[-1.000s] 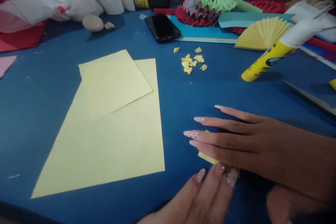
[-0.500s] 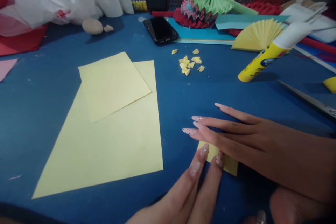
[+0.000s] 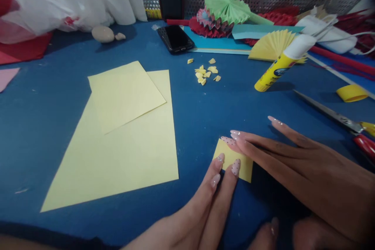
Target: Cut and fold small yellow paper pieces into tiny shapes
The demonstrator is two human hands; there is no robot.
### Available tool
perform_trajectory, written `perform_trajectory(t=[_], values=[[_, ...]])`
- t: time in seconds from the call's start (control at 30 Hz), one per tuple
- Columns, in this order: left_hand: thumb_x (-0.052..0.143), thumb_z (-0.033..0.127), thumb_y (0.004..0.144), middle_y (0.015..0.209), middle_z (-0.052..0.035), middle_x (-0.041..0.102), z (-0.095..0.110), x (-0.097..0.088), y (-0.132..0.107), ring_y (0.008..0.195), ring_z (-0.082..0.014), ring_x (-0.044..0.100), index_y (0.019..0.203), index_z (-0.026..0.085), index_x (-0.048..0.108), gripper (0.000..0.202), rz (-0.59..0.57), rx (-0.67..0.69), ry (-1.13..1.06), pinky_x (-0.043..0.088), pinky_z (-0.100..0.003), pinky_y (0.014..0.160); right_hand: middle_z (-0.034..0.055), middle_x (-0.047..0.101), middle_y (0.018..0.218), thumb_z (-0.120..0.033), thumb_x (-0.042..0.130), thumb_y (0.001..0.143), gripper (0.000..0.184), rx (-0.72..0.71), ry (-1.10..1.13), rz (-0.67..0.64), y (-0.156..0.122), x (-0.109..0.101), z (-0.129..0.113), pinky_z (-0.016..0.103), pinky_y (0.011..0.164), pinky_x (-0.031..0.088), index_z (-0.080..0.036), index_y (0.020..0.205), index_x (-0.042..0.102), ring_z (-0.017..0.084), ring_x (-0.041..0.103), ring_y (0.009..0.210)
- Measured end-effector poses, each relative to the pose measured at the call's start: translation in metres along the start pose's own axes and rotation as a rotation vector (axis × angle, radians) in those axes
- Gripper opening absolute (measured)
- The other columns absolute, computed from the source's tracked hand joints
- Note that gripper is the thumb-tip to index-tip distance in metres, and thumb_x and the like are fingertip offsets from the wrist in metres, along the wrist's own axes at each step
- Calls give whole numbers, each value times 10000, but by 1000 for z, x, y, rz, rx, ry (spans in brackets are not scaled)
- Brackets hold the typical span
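Observation:
A small piece of yellow paper (image 3: 245,171) lies on the blue table at the lower right of the middle. The outstretched fingertips of my left hand (image 3: 202,211) press on its near part. My right hand (image 3: 295,168) reaches in from the right, fingers long and spread, with some fingertips resting on the far edge of that paper. Its thumb is apart, low in the picture. To the left lies a large yellow sheet (image 3: 140,156), partly covered by a smaller yellow sheet (image 3: 125,93). Beyond my hands are several small yellow paper scraps (image 3: 202,73).
A yellow glue stick (image 3: 272,72) stands tilted at the right, with scissors (image 3: 328,111) and a yellow paper loop (image 3: 351,93) near it. At the back are a black phone (image 3: 175,39), pleated paper fans (image 3: 228,6), an egg-shaped object (image 3: 103,34) and a white plastic bag (image 3: 55,0).
My right hand has slid right and its fingers have spread, so more of the small paper shows. My left fingertips stay on the paper. The view has shifted slightly.

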State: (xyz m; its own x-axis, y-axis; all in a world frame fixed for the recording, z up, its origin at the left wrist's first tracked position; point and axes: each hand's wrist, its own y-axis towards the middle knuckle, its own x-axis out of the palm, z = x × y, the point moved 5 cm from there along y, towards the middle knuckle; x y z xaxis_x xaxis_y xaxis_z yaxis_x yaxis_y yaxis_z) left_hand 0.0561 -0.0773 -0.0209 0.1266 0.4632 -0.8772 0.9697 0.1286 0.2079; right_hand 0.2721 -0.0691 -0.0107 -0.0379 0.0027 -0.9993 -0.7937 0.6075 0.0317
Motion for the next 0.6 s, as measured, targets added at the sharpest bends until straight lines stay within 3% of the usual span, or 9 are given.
perform_trajectory(t=[0.07,0.17,0.33,0.47,0.6], values=[[510,397,1089,1477,-60,692,-2,0,0,1439,-264,629,1642,236,447,580,41,-4,-22,399,-434,1310,100,366,1765,-785,275,1075,1000,36,-7,-4,-5,0,-2,397,1380,119,-47,1735,136,248,365,1631],[474,387,1108,1488,-61,678,-4,-2,0,1412,-298,631,1645,268,459,550,89,1,-113,337,-483,1304,118,379,1757,-786,295,1066,1009,46,-38,9,-11,0,-6,445,1351,243,-39,1730,161,283,442,1588],[440,319,1128,1470,-16,699,-5,-5,1,1387,-304,646,1614,311,514,491,90,8,-167,343,-475,1266,154,393,1743,-853,359,1012,1135,49,-102,59,-19,2,-10,401,1384,4,14,1715,153,273,385,1619],[393,275,1116,1456,-28,719,-4,-7,1,1394,-302,657,1648,291,461,537,76,37,-129,428,-473,1220,145,409,1745,-820,348,1039,1078,52,-106,54,-13,0,-10,417,1388,19,4,1710,172,244,324,1648],[317,235,1099,1511,-24,690,-2,-9,2,1368,-301,690,1681,284,397,589,45,100,-96,506,-476,1182,152,484,1705,-774,386,1060,971,36,-68,59,13,-6,-8,411,1393,66,-15,1663,333,237,378,1625]])
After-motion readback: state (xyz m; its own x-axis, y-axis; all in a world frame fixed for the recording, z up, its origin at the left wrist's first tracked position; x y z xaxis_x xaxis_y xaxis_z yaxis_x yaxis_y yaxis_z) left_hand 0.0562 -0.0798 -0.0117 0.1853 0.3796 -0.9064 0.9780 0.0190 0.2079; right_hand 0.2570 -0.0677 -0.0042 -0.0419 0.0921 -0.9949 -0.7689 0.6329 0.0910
